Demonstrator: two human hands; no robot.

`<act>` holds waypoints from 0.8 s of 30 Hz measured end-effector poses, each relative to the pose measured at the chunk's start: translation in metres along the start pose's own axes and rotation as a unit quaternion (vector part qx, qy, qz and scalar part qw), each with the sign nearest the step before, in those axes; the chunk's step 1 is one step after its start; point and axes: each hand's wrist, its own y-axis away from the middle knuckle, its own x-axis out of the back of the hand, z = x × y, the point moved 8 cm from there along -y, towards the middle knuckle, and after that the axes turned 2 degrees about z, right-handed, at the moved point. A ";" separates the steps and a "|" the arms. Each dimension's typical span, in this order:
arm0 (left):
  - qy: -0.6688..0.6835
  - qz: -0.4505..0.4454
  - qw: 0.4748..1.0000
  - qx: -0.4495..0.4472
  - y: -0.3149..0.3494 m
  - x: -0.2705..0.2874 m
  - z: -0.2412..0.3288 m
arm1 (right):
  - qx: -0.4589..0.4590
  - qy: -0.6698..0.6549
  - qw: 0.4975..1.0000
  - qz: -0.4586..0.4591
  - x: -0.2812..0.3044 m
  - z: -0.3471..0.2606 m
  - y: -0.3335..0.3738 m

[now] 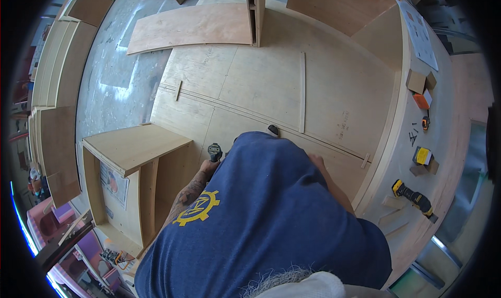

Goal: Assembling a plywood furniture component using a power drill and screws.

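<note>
My left hand [210, 168] grips a black cordless drill [214, 151], upright beside the open-fronted plywood box unit on the left. Only the drill's top end shows; my shirt and wrist hide the rest. On the other side of my body, my right hand [316, 160] is low over the plywood panel [261, 89]. The shirt covers most of its fingers, so their pose and anything in them stay hidden. A dark shoe tip [273, 130] pokes out past the shirt. Thin wood strips [302, 92] lie on the panel, crossed by seams.
The box unit [138, 147] stands at left. A curved plywood board [190, 27] and upright frame [254, 16] are at the far side. On the right ledge lie a yellow-black power tool [415, 199], a tape measure [426, 123], screws [413, 136] and small boxes [422, 156].
</note>
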 end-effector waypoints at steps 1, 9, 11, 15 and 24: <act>0.018 -0.007 1.000 0.002 0.008 -0.014 0.001 | -0.001 -0.053 0.999 0.008 0.003 -0.018 -0.008; 0.222 0.043 0.973 -0.046 0.042 0.033 0.028 | 0.095 -0.076 0.993 0.008 -0.021 -0.130 -0.027; 0.215 0.061 0.970 -0.097 0.047 0.029 0.022 | 0.101 -0.064 0.993 0.004 -0.030 -0.144 -0.024; 0.283 0.048 0.958 0.016 0.055 0.014 -0.012 | 0.105 -0.051 0.993 -0.013 -0.058 -0.152 -0.005; 0.274 0.072 0.952 0.115 0.108 -0.027 -0.116 | 0.204 0.146 0.967 -0.037 -0.129 -0.120 0.040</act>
